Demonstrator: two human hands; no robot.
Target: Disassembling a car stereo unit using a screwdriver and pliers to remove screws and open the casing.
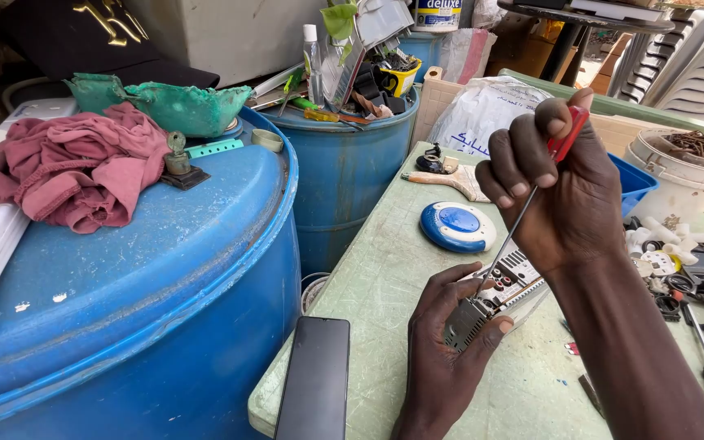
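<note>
Carefully, I am pinning the car stereo faceplate (495,297) on the tabletop (385,277) with my left hand (450,342), right hand (560,187) fingers wrapping the red-handled screwdriver (523,212), keeping its shaft straight in the screw.

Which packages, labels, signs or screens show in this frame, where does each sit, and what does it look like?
Phone: near table edge, left of the left hand; flat black rectangle, screen dark.
Plastic bag: far end of the table; white, crumpled, blue print.
Paint tub: top centre, behind the blue barrel; white, blue label band.
Dark cloth: top left; black with gold lettering.
Faceplate: under the left hand, by the screwdriver in the right hand; silver, small buttons.
</note>
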